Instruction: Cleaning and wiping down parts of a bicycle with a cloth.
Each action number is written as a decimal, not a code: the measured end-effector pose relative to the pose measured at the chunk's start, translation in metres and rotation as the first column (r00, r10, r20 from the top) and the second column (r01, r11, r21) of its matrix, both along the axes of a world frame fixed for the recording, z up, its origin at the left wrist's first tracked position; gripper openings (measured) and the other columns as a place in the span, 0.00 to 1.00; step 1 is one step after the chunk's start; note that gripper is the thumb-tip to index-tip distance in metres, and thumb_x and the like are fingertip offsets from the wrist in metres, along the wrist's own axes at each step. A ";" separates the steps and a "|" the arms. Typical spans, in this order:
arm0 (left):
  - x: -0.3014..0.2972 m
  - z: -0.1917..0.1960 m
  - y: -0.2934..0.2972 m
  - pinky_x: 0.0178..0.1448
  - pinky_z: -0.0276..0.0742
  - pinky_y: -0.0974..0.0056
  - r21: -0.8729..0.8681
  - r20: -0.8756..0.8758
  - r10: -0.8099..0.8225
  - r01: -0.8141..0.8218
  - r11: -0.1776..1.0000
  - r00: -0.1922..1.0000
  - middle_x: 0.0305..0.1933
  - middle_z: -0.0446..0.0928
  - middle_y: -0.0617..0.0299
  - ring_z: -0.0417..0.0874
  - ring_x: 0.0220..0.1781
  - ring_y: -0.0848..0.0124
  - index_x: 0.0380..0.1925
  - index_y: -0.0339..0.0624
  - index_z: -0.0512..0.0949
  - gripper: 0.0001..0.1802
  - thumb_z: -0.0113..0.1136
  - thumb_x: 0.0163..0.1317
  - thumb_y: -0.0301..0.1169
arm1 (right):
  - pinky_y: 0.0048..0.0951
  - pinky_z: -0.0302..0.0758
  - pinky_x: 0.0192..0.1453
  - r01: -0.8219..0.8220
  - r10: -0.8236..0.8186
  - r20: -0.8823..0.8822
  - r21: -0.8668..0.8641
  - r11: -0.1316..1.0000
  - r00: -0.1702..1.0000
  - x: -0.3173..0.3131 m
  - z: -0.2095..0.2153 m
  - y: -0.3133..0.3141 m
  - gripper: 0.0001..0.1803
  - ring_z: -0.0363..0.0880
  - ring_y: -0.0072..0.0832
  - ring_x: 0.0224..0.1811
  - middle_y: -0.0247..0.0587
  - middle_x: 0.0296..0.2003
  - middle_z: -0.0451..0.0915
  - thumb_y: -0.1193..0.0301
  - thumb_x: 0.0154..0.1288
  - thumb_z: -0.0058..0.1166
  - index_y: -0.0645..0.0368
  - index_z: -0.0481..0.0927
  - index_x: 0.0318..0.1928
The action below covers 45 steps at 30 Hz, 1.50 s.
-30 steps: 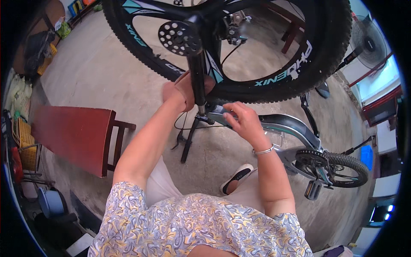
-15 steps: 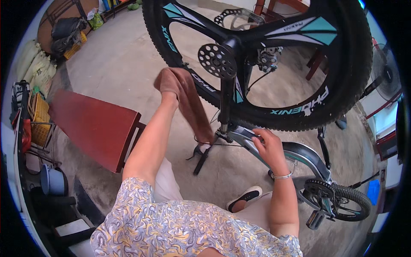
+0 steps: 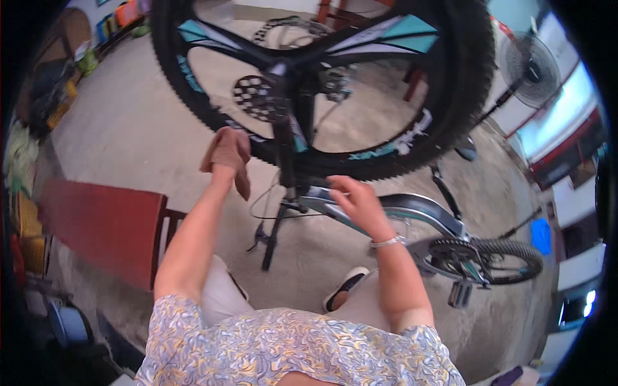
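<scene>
A brown cloth (image 3: 226, 151) is bunched in my left hand (image 3: 225, 171), against or just beside the lower left of a large black bicycle wheel (image 3: 399, 166) with teal-and-white spokes. The fingers under the cloth are mostly hidden. My right hand (image 3: 362, 204) hangs just below the tyre, over the grey-black bicycle frame (image 3: 409, 209). Its fingers are apart and slightly bent, with nothing visible in them; whether they touch the frame I cannot tell. A perforated disc (image 3: 252, 98) sits at the wheel's hub. Below my left hand a handlebar grip (image 3: 270, 248) points down.
A dark red wooden bench (image 3: 103, 225) stands at my left. The bicycle's other wheel (image 3: 515, 260) and a pedal (image 3: 459, 294) are at the lower right. A standing fan (image 3: 531, 71), a blue box (image 3: 541, 236) and a blue-grey bucket (image 3: 67, 321) stand along the sides.
The view has shifted, so the bicycle appears further left. My left hand has drawn the cloth closer to me, and the cloth that hung long is now bunched. My right hand stays by the frame.
</scene>
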<state>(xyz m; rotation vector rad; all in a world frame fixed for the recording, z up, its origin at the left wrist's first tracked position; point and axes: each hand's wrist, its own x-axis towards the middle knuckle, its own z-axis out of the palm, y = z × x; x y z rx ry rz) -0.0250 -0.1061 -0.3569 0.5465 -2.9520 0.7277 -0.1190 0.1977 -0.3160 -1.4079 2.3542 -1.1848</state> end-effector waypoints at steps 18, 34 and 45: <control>0.049 0.071 0.142 0.48 0.71 0.67 0.648 -0.125 0.606 0.528 -0.550 0.785 0.47 0.74 0.60 0.74 0.47 0.72 0.48 0.44 0.72 0.17 0.45 0.67 0.41 | 0.24 0.73 0.45 -0.160 0.296 0.697 -0.255 0.954 0.653 0.037 0.022 0.012 0.18 0.75 0.19 0.39 0.39 0.39 0.79 0.65 0.61 0.56 0.65 0.76 0.47; 0.009 0.049 0.197 0.36 0.72 0.72 0.750 -0.259 0.298 0.386 -0.538 0.919 0.36 0.77 0.67 0.78 0.36 0.78 0.44 0.43 0.75 0.15 0.52 0.65 0.41 | 0.39 0.66 0.64 0.279 0.324 0.544 -0.752 0.597 0.774 -0.095 0.179 0.088 0.19 0.70 0.38 0.58 0.45 0.54 0.73 0.65 0.71 0.40 0.62 0.67 0.57; -0.004 0.058 0.192 0.42 0.73 0.67 0.735 -0.651 0.302 0.677 0.022 0.697 0.44 0.74 0.61 0.77 0.43 0.70 0.44 0.39 0.74 0.14 0.57 0.59 0.33 | 0.35 0.69 0.60 -0.021 0.673 0.621 -0.728 0.685 0.401 -0.148 0.112 0.062 0.22 0.73 0.36 0.54 0.45 0.53 0.74 0.61 0.72 0.35 0.64 0.69 0.57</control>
